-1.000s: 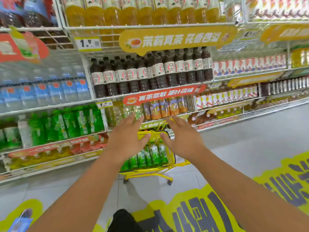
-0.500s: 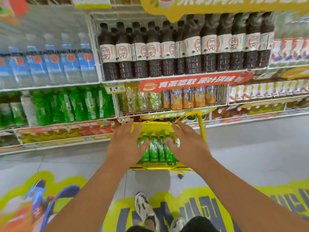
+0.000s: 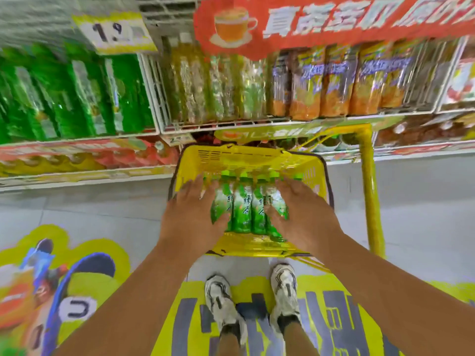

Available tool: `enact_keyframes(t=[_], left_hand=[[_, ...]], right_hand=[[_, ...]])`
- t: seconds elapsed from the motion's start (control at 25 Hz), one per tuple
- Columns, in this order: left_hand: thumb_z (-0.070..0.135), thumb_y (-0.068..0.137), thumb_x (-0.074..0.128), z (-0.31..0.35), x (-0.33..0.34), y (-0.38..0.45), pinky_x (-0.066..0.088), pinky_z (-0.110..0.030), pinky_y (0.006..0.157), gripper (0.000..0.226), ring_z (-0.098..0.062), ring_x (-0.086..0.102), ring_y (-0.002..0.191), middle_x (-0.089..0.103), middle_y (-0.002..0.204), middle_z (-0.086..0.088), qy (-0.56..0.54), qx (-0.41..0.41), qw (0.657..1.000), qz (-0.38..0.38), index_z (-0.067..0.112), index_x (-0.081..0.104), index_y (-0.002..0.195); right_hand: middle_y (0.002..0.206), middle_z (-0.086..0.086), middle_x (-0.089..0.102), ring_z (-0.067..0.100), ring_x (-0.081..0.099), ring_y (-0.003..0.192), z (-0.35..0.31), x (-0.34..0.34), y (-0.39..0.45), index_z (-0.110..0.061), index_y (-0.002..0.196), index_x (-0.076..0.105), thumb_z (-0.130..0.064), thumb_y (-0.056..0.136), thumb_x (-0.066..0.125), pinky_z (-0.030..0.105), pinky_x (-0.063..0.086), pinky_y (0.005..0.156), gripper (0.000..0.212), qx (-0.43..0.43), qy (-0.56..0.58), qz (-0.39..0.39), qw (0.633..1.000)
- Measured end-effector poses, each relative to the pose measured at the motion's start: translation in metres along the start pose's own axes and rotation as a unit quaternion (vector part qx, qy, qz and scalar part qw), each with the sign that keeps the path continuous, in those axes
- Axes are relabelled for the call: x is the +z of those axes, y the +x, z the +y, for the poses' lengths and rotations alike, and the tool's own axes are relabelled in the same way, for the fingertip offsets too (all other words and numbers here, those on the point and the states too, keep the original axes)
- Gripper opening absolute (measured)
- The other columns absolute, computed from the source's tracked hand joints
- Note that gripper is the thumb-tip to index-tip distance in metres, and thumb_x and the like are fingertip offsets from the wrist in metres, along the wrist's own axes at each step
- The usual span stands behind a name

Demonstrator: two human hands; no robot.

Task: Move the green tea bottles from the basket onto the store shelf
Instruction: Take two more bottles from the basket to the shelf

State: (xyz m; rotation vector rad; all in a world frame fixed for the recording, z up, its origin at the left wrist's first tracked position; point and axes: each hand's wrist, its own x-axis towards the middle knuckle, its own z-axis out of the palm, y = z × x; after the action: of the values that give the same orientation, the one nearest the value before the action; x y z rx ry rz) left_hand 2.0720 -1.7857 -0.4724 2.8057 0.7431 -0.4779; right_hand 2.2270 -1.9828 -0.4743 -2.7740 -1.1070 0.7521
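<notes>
While both hands reach into yellow basket (image 3: 205, 160), green tea bottles (image 3: 243, 209) lie side by side between them. Left hand (image 3: 191, 214) and right hand (image 3: 305, 214) spread, fingers straight, flanking row, likely to scoop several together; nothing gripped yet. Store shelf (image 3: 77, 140) beyond fingertips.

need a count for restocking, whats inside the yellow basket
Green tea bottles lie side by side in the yellow basket. The left hand and right hand cover the outer ones, so no full count.
</notes>
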Motion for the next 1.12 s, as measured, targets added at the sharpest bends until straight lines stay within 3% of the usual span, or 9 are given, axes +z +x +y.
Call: enact_keyframes(t=[0.16,0.44,0.64,0.8,0.96,1.12], left_hand=[[0.066,0.094,0.044,-0.007,0.057,0.027,0.029,-0.051,0.118,0.079,-0.033,0.017,0.154,0.017,0.169,-0.01,0.042,0.001,0.999,-0.001,0.027,0.027,0.16],[0.067,0.094,0.041,-0.016,0.114,0.054,0.023,-0.048,0.121,0.081,-0.03,0.012,0.156,0.01,0.171,-0.007,0.063,-0.018,0.998,-0.02,0.029,0.018,0.162],[0.063,0.096,0.042,-0.028,0.136,0.064,0.021,-0.046,0.122,0.078,-0.03,0.01,0.156,0.003,0.171,-0.007,0.092,-0.029,0.994,-0.046,0.028,0.018,0.161],[0.05,0.098,0.051,-0.026,0.151,0.062,0.034,-0.045,0.116,0.078,-0.03,0.014,0.154,0.004,0.171,-0.007,0.035,-0.078,0.992,-0.098,0.024,0.013,0.162],[0.032,0.097,0.06,-0.024,0.165,0.065,0.049,-0.045,0.097,0.085,-0.034,0.039,0.14,0.023,0.164,-0.011,-0.069,-0.159,0.978,-0.112,0.015,0.009,0.162],[0.036,0.098,0.06,-0.02,0.18,0.078,0.052,-0.044,0.085,0.087,-0.037,0.054,0.124,0.048,0.142,-0.02,-0.066,-0.22,0.969,-0.087,0.006,0.007,0.161]], right_hand=[[0.165,0.005,0.034,0.026,0.033,0.15,0.028,0.052,0.03,-0.022,0.157,0.036,-0.062,0.099,0.039,0.041,0.038,0.114,0.071,-0.028,-0.037,0.018,0.999],[0.161,0.01,0.039,0.031,0.035,0.149,0.046,0.101,0.061,-0.016,0.155,0.041,-0.058,0.098,0.047,0.047,0.038,0.114,0.071,-0.052,-0.065,0.032,0.996],[0.164,0.012,0.03,0.032,0.027,0.152,0.054,0.116,0.072,-0.015,0.159,0.032,-0.054,0.099,0.047,0.049,0.031,0.119,0.073,-0.049,-0.123,0.003,0.991],[0.164,0.011,0.025,0.03,0.035,0.146,0.048,0.13,0.077,-0.014,0.159,0.024,-0.053,0.101,0.047,0.043,0.048,0.102,0.074,0.023,-0.079,-0.025,0.996],[0.158,0.019,0.02,0.035,0.048,0.135,0.034,0.15,0.08,-0.015,0.161,0.009,-0.043,0.099,0.06,0.042,0.056,0.095,0.086,0.108,0.043,-0.01,0.993],[0.145,0.022,0.045,0.035,0.058,0.124,0.034,0.168,0.086,-0.008,0.162,0.002,-0.038,0.095,0.069,0.044,0.057,0.093,0.099,0.199,0.144,0.012,0.969]])
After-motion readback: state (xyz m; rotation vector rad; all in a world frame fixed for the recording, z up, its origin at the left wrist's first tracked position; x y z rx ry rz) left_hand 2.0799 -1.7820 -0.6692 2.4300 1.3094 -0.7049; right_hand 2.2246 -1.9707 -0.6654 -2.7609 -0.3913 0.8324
